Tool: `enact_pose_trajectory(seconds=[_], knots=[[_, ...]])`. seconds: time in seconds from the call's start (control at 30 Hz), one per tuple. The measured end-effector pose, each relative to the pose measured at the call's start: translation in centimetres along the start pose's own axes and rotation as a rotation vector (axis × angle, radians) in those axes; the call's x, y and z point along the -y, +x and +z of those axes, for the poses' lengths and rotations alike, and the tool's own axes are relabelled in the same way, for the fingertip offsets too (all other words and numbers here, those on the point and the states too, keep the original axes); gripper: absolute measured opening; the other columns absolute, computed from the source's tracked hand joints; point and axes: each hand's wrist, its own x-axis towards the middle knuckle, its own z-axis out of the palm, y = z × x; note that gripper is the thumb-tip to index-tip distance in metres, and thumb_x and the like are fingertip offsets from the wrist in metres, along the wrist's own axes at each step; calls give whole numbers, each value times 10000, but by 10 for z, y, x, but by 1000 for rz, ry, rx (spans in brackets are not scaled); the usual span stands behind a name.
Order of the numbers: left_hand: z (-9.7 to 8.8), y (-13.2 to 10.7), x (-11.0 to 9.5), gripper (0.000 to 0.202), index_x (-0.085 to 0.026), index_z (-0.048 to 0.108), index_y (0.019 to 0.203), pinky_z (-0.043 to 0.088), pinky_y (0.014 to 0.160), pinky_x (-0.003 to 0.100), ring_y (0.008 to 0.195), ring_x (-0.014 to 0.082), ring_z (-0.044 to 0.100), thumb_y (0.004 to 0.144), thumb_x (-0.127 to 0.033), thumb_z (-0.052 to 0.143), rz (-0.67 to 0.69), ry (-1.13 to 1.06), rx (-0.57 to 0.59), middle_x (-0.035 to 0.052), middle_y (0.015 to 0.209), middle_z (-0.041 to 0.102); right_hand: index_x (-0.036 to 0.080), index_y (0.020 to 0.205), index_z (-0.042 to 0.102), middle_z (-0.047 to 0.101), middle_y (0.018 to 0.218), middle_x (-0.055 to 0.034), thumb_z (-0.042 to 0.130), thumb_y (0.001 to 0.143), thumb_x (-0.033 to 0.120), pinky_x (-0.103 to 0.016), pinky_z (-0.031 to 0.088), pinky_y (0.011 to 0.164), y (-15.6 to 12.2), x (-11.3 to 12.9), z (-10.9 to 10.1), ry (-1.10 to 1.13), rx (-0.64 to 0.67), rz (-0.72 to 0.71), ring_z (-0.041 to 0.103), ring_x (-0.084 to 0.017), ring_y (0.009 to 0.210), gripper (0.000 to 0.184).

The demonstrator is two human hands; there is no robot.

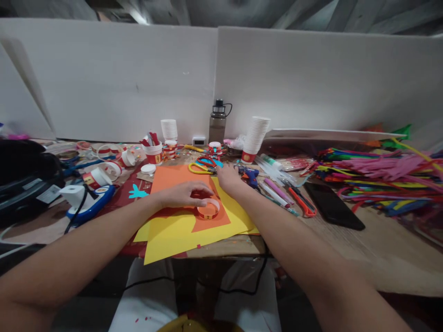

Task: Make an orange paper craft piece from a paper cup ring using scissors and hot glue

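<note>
My left hand (185, 193) rests on a sheet of orange paper (173, 179), its fingers curved down beside a cut paper-cup ring (208, 209) that lies on the sheet. Yellow paper sheets (173, 237) lie under the orange one. My right hand (227, 177) reaches further back, its fingers at the handles of yellow and orange scissors (202, 165). I cannot see whether those fingers grip the scissors.
A blue glue gun (249, 175), pens (277, 189), an orange cutter (302, 203) and a black phone (332, 206) lie to the right. Coloured pipe cleaners (380, 173) pile at far right. Cup stacks (255, 138), a bottle (217, 121) and cut cups (104, 173) stand behind.
</note>
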Motion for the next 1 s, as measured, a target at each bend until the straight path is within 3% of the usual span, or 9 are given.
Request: enact_pose_trajectory(seconds=[0.27, 0.43, 0.57, 0.77, 0.87, 1.0], knots=[[-1, 1, 0, 424, -236, 636, 1215, 420, 978, 296, 1116, 201, 576, 876, -485, 581, 31, 7, 18, 72, 1184, 630, 63, 1303, 496, 543, 1221, -238, 296, 934, 66, -383, 421, 887, 2, 6, -5, 25, -78, 88, 520, -301, 1114, 419], [-1, 0, 1, 419, -239, 643, 1211, 418, 967, 298, 1107, 205, 582, 868, -476, 596, 21, -6, 4, 68, 1191, 644, 38, 1366, 434, 516, 1248, -234, 391, 932, 130, -391, 400, 938, 2, 0, -16, 41, -121, 94, 503, -305, 1124, 446], [-2, -1, 0, 419, -251, 650, 1212, 414, 963, 300, 1110, 207, 578, 871, -485, 591, 28, -4, 10, 62, 1204, 649, 16, 1436, 360, 514, 1244, -226, 386, 911, 130, -401, 365, 997, 1, -7, -19, 132, -251, 39, 490, -305, 1122, 537], [-2, -1, 0, 426, -268, 650, 1226, 407, 966, 294, 1119, 204, 570, 876, -502, 579, 42, 17, 5, 55, 1204, 644, 31, 1415, 387, 488, 1295, -216, 342, 895, 130, -359, 354, 1026, 1, -13, -26, 340, -411, -10, 468, -266, 1188, 532], [-2, 0, 2, 434, -258, 657, 1210, 422, 938, 298, 1088, 210, 584, 860, -507, 597, 22, 20, -15, 62, 1171, 651, 47, 1302, 494, 566, 1204, -195, 302, 883, 123, -335, 396, 972, 2, -13, -30, 474, -396, -28, 526, -235, 1102, 467], [-2, -1, 0, 428, -244, 656, 1200, 447, 861, 283, 1020, 198, 604, 854, -492, 613, 22, 3, -15, 63, 1139, 658, 155, 937, 596, 626, 859, -78, 288, 922, 254, -284, 455, 732, 5, -13, -23, 768, -314, -12, 559, -182, 780, 324]])
